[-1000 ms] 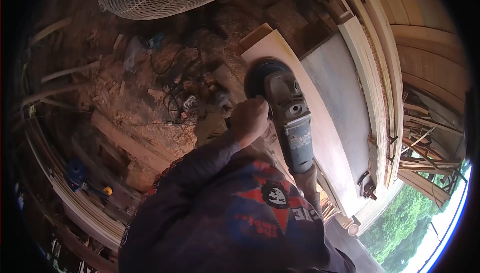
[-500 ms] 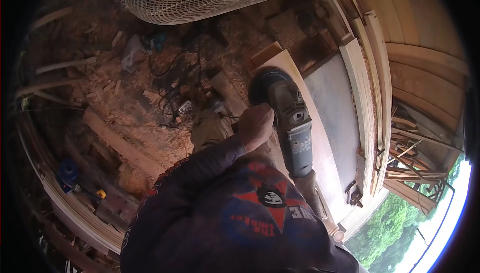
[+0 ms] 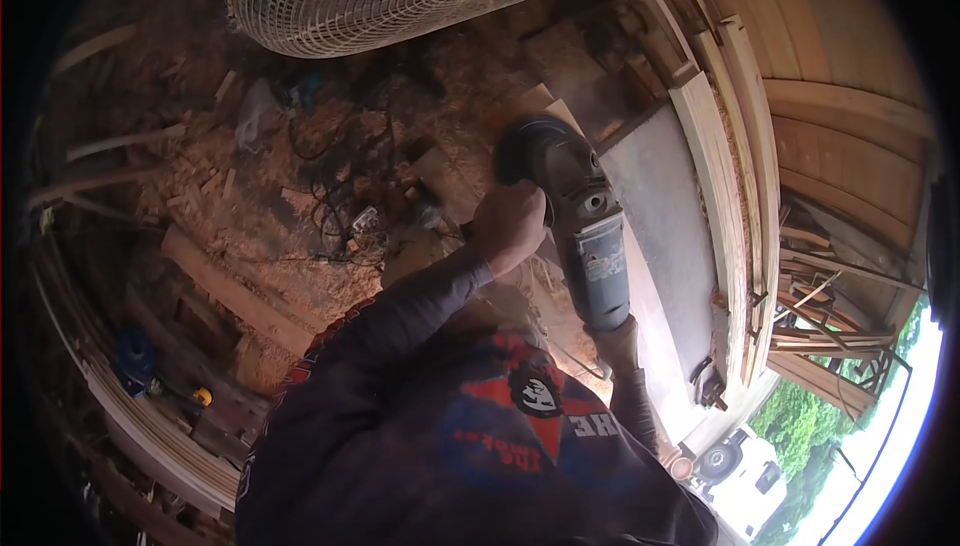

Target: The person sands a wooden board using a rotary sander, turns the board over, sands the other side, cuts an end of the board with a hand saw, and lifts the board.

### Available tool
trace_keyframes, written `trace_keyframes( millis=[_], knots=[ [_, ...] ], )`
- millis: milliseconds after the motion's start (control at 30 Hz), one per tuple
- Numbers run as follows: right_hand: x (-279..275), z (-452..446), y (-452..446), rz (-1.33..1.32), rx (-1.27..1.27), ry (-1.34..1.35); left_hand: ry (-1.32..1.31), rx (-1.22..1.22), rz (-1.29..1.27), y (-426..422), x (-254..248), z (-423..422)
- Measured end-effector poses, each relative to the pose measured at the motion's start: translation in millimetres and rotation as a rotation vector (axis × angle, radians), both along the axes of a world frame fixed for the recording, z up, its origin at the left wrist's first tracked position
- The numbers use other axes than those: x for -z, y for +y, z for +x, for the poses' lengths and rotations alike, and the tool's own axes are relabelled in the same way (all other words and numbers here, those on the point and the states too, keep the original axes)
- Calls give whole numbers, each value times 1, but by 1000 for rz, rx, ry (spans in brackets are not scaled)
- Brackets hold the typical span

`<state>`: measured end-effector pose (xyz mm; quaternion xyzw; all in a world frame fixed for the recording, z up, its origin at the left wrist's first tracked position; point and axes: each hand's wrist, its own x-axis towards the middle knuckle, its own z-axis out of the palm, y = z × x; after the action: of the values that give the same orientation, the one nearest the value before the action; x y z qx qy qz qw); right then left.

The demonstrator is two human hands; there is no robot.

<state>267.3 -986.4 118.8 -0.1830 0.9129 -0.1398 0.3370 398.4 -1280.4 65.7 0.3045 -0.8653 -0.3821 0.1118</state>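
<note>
Head view, both hands (image 3: 508, 226) (image 3: 617, 344) clenched around disc grinder (image 3: 601, 271) (grey body), pale board (image 3: 655, 326) beneath

- what's at the top edge?
- a big wire-guarded fan (image 3: 400, 1).
- and lower right?
- a white vehicle (image 3: 742, 494) outside, beside green foliage (image 3: 797, 431).
- over on the left?
- a blue object (image 3: 135, 358) near a small yellow one (image 3: 203, 397).

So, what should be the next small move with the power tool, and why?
Probably ease the power tool back along the pale board: its disc is near the far end, the left hand at its side, the right hand at its rear.
</note>
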Motion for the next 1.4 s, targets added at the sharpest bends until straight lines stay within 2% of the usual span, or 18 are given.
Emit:
trace_keyframes(
  millis=[133,233,333,400,467,567,700,833,900,1000,1133,1200,1367,1400],
  knots=[
    [-12,16,27,42,78,12,-36,29,111,24,-1,-7],
    [-18,21,46,72,69,13,-49,163,160,36,-9,-2],
    [-18,23,39,89,85,-28,-100,115,252,34,-8,4],
    [-11,23,24,72,56,-31,-46,63,182,27,-5,12],
    [-2,19,5,6,44,-27,-156,20,87,2,-11,9],
    [4,6,-16,-40,-49,53,-147,5,-9,-21,-6,-9],
    [-19,-10,-42,53,55,48,-105,26,-12,-31,-6,-40],
    [-6,-13,-17,13,67,74,-63,100,25,-24,0,-68],
    [-8,-1,-5,-18,233,-1,-44,121,-22,-9,0,-77],
    [5,23,40,-68,327,-14,-23,162,-136,28,12,-85],
    [9,68,76,-116,530,17,-25,287,-100,64,5,-84],
    [12,82,77,-89,513,-3,-5,449,-84,79,3,-80],
    [23,83,36,-106,389,-58,-118,494,38,77,7,-56],
    [23,82,27,-119,362,-64,-123,402,-12,64,2,-46]
  ],
)
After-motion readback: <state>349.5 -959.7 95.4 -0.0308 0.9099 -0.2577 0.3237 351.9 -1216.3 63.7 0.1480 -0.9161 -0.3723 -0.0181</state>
